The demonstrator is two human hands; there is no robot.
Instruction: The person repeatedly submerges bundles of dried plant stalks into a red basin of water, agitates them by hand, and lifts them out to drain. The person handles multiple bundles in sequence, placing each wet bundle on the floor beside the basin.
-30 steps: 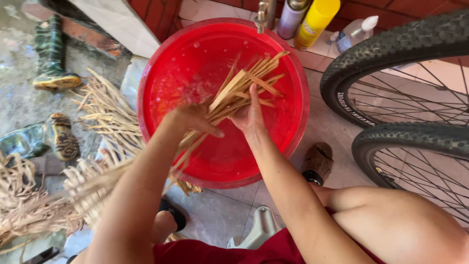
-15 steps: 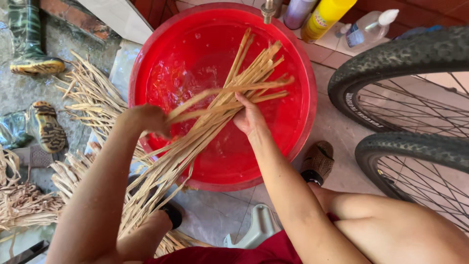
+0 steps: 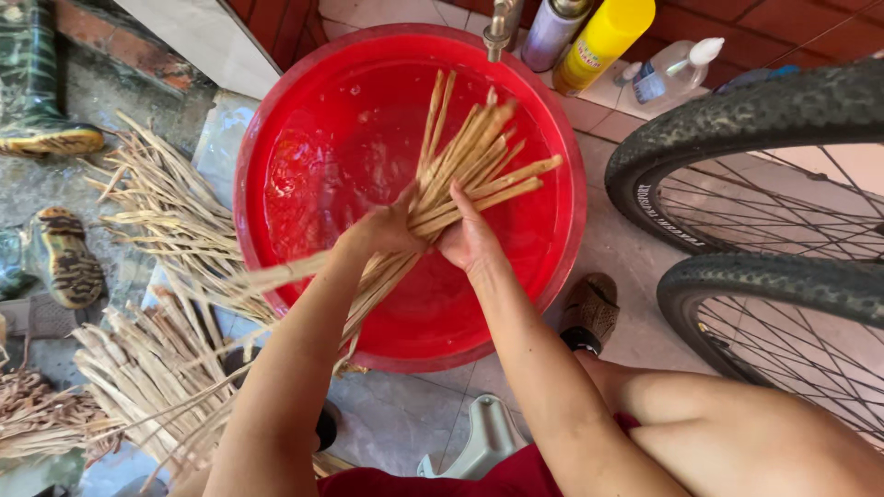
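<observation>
Where fingers point(image 3: 405, 216) close, straw bundle point(image 3: 470, 175)

An outdoor yard or wash area of a home, probably: tiled floor point(image 3: 635, 248), red brick wall point(image 3: 737, 23), a tap point(image 3: 502, 28) over a red basin point(image 3: 276, 138), bicycle tyres point(image 3: 737, 120), rubber boots point(image 3: 37, 83), spray cans point(image 3: 603, 37), heaps of straw strips point(image 3: 147, 368).

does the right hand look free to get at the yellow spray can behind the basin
Probably not as things stand: the right hand is closed on the bundle of straw strips with the left hand, and the yellow can stands beyond the red basin rim.
</observation>
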